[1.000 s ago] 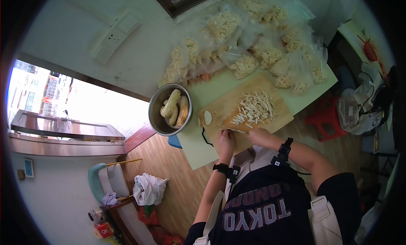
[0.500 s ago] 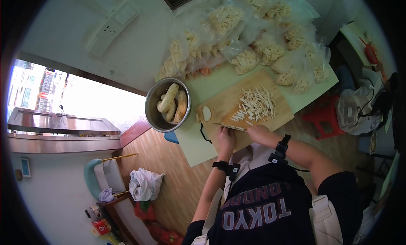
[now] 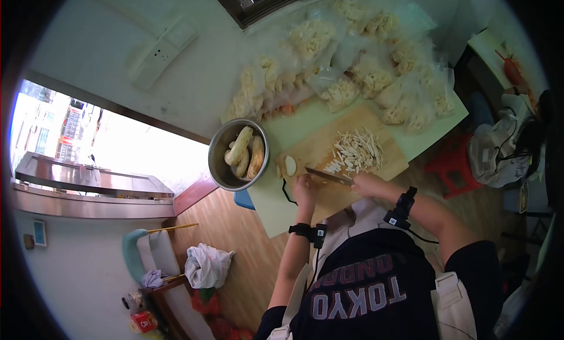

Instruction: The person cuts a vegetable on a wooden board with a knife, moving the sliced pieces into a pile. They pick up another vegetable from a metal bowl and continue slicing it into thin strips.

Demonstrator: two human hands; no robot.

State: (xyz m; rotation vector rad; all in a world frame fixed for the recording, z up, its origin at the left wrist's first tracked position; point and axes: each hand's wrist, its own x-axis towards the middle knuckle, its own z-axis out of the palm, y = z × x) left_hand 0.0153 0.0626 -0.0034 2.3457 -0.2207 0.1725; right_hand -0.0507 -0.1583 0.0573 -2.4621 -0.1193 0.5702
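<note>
My right hand [image 3: 365,184] is closed round the handle end of a knife [image 3: 329,176], whose blade points left over the near part of the wooden cutting board [image 3: 320,146]. Beside the blade tip, at the board's near left edge, is my left hand [image 3: 304,189]; its fingers are bent, and whatever they hold is too small to make out. A pile of thin pale strips [image 3: 357,152] lies on the board beyond the knife. One oval slice [image 3: 290,165] rests at the board's left side.
A metal bowl [image 3: 214,160] with several peeled roots [image 3: 239,148] stands left of the board. Bags of cut pale pieces [image 3: 341,93] crowd the table's far side. A red stool [image 3: 449,170] is at the right, and a white bag [image 3: 207,266] lies on the floor.
The knife has moved away from my left hand and now shows more of its blade flat. My right hand has shifted slightly right. The whole view has shifted a little.
</note>
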